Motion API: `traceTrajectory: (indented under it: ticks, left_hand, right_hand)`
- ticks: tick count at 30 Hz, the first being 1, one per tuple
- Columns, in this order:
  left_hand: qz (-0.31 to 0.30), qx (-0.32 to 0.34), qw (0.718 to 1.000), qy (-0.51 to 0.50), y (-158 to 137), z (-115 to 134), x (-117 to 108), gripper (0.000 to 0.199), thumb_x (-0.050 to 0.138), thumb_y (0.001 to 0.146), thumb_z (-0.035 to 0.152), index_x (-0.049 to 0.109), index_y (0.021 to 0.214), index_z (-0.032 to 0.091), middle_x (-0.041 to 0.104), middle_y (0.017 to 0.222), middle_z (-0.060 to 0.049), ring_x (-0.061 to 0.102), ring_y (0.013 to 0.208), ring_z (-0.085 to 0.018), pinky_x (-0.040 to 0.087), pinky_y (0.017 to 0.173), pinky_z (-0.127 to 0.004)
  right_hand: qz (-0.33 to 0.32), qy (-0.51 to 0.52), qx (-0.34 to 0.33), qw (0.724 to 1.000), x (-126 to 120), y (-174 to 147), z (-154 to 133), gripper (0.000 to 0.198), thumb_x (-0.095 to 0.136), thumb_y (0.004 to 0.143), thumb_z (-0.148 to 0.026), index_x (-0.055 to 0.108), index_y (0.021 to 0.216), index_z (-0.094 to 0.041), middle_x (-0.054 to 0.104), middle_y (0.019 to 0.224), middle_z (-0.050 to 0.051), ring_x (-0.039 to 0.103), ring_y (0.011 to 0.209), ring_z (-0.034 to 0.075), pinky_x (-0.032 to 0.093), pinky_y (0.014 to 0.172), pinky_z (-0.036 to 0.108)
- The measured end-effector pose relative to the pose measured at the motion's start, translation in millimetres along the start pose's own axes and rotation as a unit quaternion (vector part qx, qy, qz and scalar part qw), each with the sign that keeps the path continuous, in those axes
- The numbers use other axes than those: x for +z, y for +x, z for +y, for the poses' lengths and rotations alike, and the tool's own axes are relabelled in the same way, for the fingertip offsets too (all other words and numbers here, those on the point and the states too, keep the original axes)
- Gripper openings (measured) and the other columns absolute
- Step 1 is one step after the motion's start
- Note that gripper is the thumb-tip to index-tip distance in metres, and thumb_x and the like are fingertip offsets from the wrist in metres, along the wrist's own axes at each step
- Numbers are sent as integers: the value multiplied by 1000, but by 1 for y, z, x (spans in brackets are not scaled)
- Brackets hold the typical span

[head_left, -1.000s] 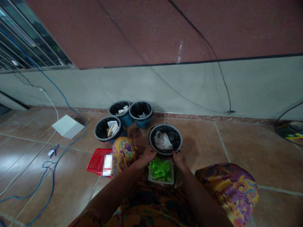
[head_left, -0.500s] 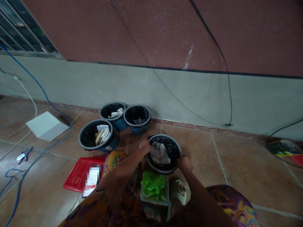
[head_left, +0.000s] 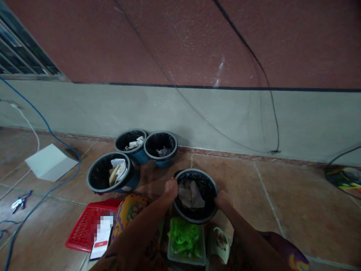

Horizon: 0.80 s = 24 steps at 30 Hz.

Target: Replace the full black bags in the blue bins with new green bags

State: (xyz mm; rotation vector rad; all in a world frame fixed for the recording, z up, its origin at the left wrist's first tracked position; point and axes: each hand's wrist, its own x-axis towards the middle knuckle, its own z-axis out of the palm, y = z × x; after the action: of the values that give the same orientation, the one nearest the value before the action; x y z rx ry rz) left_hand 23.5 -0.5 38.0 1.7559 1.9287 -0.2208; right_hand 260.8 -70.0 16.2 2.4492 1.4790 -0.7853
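A brown tiled floor (head_left: 237,173) meets a wall (head_left: 225,120), grey below and dark red above. In front of the person is a black-lined bin (head_left: 194,217) with a grey wad (head_left: 191,195) inside. The left hand (head_left: 170,189) is closed on its rim at 9 o'clock; the right hand (head_left: 223,201) grips it at 3. A tub (head_left: 186,259) of green pieces (head_left: 184,237) sits at the bin's 6 o'clock, a slipper (head_left: 219,244) at 5. Three more lined bins (head_left: 165,163) stand between 9 and 11, a red basket (head_left: 80,227) between 8 and 9.
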Motion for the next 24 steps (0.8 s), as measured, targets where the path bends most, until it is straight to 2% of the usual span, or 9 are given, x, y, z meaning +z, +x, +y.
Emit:
traceTrajectory:
  ticks: [4,12,19,24]
  left_hand:
    - [9,-6,999,50,-3,-1,-3,39,36,90,4,61,120,6,70,108,-20,66,109,-28,53,89,-35]
    - [14,-5,997,71,-4,-2,-7,39,42,86,2,64,118,9,71,106,-19,65,110,-29,54,89,-37]
    - [11,-10,999,51,-4,-5,-8,34,49,87,9,68,114,12,70,108,-20,66,109,-26,53,90,-30]
    - [12,-29,999,19,-6,-7,-12,31,51,85,11,71,109,12,69,111,-21,65,110,-28,52,91,-32]
  right_hand:
    - [-6,-5,2,1000,2,-7,-2,30,50,81,-12,74,98,-7,72,103,21,69,99,29,54,77,30]
    - [18,-10,9,1000,7,-12,-5,29,50,82,-13,74,98,-9,73,102,20,70,97,27,54,77,29]
    - [8,-17,-2,1000,1,-13,-8,28,50,84,-13,74,97,-9,73,102,19,70,98,27,52,74,26]
    - [5,-11,4,1000,-1,-16,-6,28,51,82,-16,74,97,-7,72,102,20,70,98,29,52,75,28]
